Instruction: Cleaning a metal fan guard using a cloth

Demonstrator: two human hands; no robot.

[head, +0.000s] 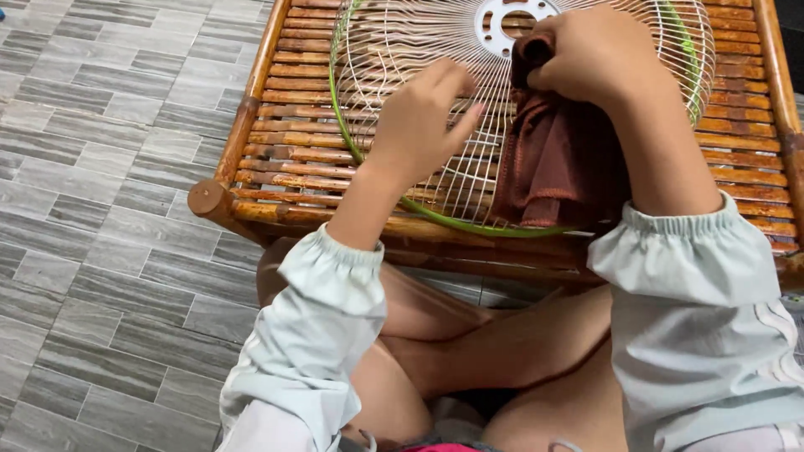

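Mid-wipe on the fan guard (435, 125) — right hand (590, 54) gripping brown cloth (557, 159), left hand (419, 121) loosely steadying wires — next likely calls for turning it.

Pale mint sleeves (695, 276), elastic gathered cuffs.

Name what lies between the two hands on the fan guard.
In the head view, bare white wire spokes of the fan guard span the gap between the left hand and the right hand, which grips a brown cloth.

White wire fan guard (394, 50) rimmed green – brown cloth (557, 159), orange-brown slatted bamboo table (276, 125), grey floor tiles (100, 167).
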